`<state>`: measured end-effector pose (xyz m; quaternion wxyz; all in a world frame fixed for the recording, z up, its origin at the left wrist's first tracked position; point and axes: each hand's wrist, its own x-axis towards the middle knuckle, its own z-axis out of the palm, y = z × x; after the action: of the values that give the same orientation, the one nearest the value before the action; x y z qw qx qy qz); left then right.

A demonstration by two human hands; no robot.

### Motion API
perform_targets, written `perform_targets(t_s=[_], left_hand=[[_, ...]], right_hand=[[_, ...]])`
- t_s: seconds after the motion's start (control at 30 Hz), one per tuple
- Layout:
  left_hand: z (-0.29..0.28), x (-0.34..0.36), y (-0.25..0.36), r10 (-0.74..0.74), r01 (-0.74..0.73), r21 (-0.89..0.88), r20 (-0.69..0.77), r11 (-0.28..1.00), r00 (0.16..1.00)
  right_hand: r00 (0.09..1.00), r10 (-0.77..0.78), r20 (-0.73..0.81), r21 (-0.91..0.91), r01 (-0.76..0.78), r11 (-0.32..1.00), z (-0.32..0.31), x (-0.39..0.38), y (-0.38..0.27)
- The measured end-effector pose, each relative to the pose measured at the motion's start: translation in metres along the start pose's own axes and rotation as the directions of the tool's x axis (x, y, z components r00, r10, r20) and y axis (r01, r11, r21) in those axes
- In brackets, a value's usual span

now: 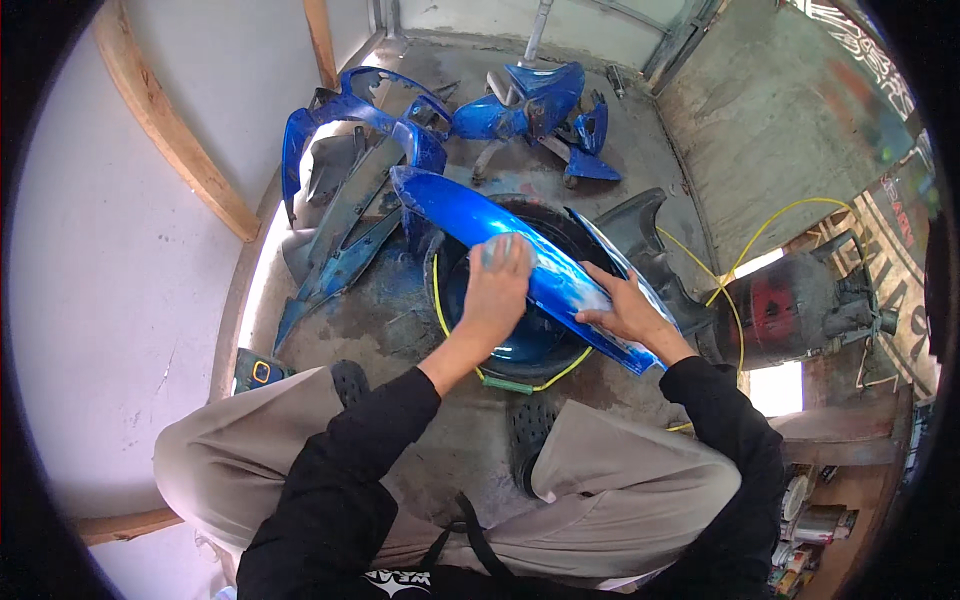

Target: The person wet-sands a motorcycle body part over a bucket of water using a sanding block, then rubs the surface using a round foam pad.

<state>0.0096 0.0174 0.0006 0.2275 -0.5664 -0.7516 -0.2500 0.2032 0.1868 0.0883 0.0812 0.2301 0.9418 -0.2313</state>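
Note:
A long, glossy blue motorcycle body panel (455, 210) lies slanted across a black bucket (445, 345), with whitish smears along its middle. My right hand (628, 308) grips the panel near its lower right end, thumb on the top face. On the upper face, my left hand (500, 285) presses down with curled fingers. Something pale shows under those fingertips, mostly covered, and I cannot make out its kind. Dark liquid seems to fill the bucket below. Its yellow handle with a green grip (507, 384) hangs toward me. A second blue-and-white panel (600, 240) leans at the bucket's right side.
Several worn blue fairing parts (545, 100) lie on the concrete floor beyond the bucket. A long dull panel (345, 240) rests at the left. To the right are a dark red tank (770, 308) and a yellow hose (742, 262). A wooden shelf (840, 440) stands at lower right.

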Motion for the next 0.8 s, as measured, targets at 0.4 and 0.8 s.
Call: perform_targets(t_s=[0.4,0.8], left_hand=[[-0.003,0.031,-0.07,-0.346,0.348,-0.026,0.061,0.937,0.936],[0.0,0.039,-0.122,-0.476,0.476,0.023,0.116,0.879,0.872]], right_hand=[[0.988,-0.092,-0.125,-0.016,0.091,0.996,0.01,-0.004,0.006],[0.986,-0.102,-0.135,0.008,0.104,0.994,0.007,-0.001,-0.003]])
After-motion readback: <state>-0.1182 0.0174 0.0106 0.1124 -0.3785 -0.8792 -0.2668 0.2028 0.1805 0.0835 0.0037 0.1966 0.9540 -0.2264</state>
